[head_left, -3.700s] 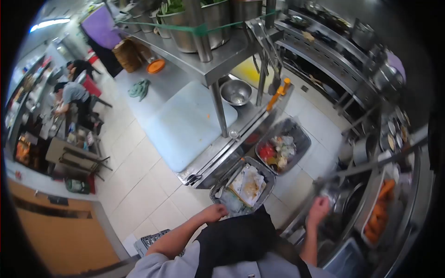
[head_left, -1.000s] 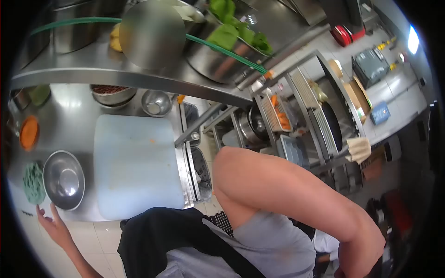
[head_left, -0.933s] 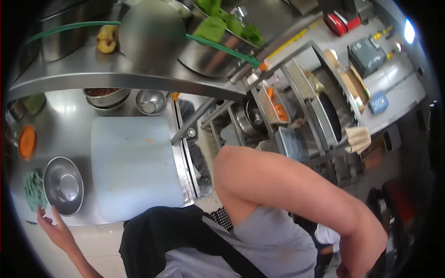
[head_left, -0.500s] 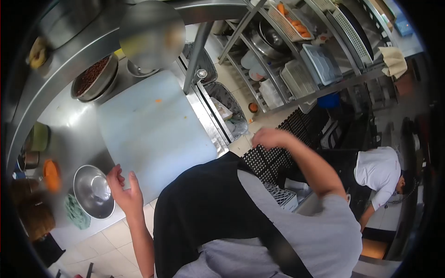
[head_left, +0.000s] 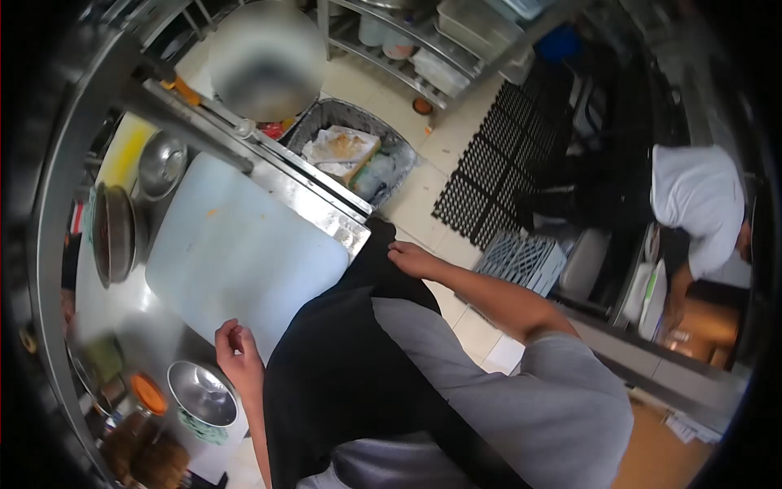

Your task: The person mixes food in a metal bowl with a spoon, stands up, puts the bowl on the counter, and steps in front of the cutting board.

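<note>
My right hand (head_left: 414, 261) is closed on the edge of the black apron (head_left: 342, 359) at my chest. My left hand (head_left: 238, 354) hovers by the near corner of a white cutting board (head_left: 244, 253), fingers loosely bent and apart, with nothing visible in it. A few small orange scraps lie on the board. Just left of that hand, a steel mixing bowl (head_left: 204, 394) rests on the counter, partly over a green cloth (head_left: 202, 429).
A lined trash bin (head_left: 383, 155) with waste stands beyond the counter edge. Bowls (head_left: 116, 235) and an orange-rimmed container (head_left: 148, 394) sit at left. A co-worker in a white shirt (head_left: 699, 204) bends over at right, near a grey crate (head_left: 521, 259) and black mat (head_left: 505, 163).
My right hand has come down and inward from the air onto the apron edge. My left hand's fingers have drawn in somewhat. The view has shifted, showing more of the trash bin.
</note>
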Motion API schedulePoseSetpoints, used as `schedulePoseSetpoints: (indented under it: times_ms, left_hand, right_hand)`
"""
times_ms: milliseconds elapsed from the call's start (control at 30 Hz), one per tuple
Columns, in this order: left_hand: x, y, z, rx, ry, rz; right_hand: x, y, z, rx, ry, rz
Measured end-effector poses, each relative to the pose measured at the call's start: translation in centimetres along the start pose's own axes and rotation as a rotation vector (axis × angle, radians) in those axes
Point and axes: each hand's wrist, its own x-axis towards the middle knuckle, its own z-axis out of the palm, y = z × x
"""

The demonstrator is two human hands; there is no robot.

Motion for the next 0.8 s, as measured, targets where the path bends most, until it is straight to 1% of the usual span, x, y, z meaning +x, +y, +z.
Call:
schedulePoseSetpoints:
  times_ms: [33, 67, 100, 133, 167, 200, 233, 300, 333, 367, 433, 500, 533, 600, 733, 800]
  left_hand:
    - [0.2, 0.4, 0.3, -0.012, -0.074, -0.018]
    - [0.5, 1.2, 0.6, 0.03, -0.13, -0.005]
    - [0.9, 1.5, 1.0, 0.046, -0.144, 0.007]
    - [1.2, 1.4, 1.5, 0.095, -0.212, 0.036]
    - [1.3, 1.2, 1.8, 0.145, -0.271, 0.057]
    - [1.4, 1.6, 2.6, 0.138, -0.293, 0.011]
    - [1.1, 2.3, 3.3, 0.149, -0.294, -0.063]
    - [1.3, 1.6, 4.2, 0.364, -0.272, 0.155]
    - [1.1, 1.4, 5.0, 0.347, -0.211, 0.167]
    - [1.6, 1.5, 5.6, 0.385, -0.178, 0.141]
    - [1.6, 1.6, 6.0, 0.458, -0.171, 0.074]
    - [2.1, 1.6, 6.9, 0.516, -0.123, -0.006]
    - [2.2, 1.4, 7.1, 0.536, -0.115, -0.011]
    - [2.2, 1.6, 7.4, 0.538, -0.093, -0.031]
    - [2.2, 1.2, 7.7, 0.509, -0.034, -0.049]
    - [2.2, 1.2, 7.6, 0.507, -0.041, -0.041]
  right_hand:
    - [0.4, 1.1, 0.2, -0.053, 0.031, -0.055]
    - [1.1, 1.7, -0.3, 0.057, -0.025, 0.038]
    - [2.8, 2.9, -1.4, -0.029, -0.018, -0.036]
    - [5.1, 4.6, -2.2, -0.119, -0.015, -0.107]
    - [8.0, 5.7, -2.6, -0.127, 0.116, -0.011]
    - [9.3, 4.1, -4.2, -0.277, 0.177, -0.028]
    - [11.8, 4.1, -4.7, -0.291, 0.323, -0.073]
    - [17.9, 4.2, -6.7, -0.49, 0.307, -0.09]
    - [20.9, 4.1, -7.4, -0.623, 0.262, -0.044]
    - [24.0, 3.8, -7.5, -0.752, 0.214, -0.009]
    - [30.0, 5.7, -7.0, -0.906, 0.136, -0.018]
    - [32.8, 5.6, -6.6, -1.047, 0.019, 0.037]
    - [34.0, 6.0, -5.7, -1.047, -0.01, 0.01]
    - [35.7, 6.7, -4.7, -1.078, -0.082, 0.118]
    - [38.1, 8.7, -3.4, -1.105, -0.102, 0.107]
    - [38.2, 8.4, -3.5, -1.147, -0.186, 0.134]
